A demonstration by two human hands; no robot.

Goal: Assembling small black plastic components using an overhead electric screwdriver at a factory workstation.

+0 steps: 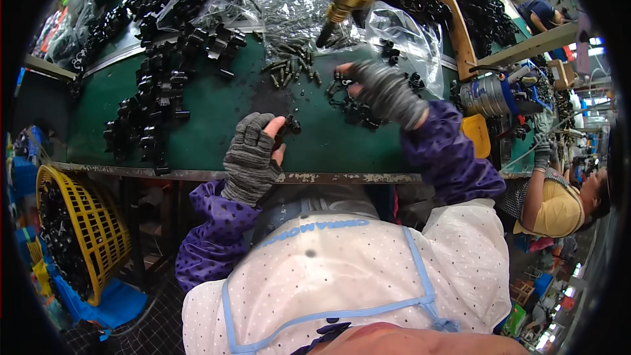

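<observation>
Black plastic part [290, 125] sits pinched at my gloved left hand [253, 151] fingertips, near the green bench's [217, 112] front edge. I judge it light, stiff, best gripped by its edges. My right hand [381, 92] curls narrowly over the far-right loose parts [351, 112].

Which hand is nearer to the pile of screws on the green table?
Right. The right hand rests just right of the screws, among small black parts. The left hand is lower, near the table's front edge, holding a black part.
</observation>
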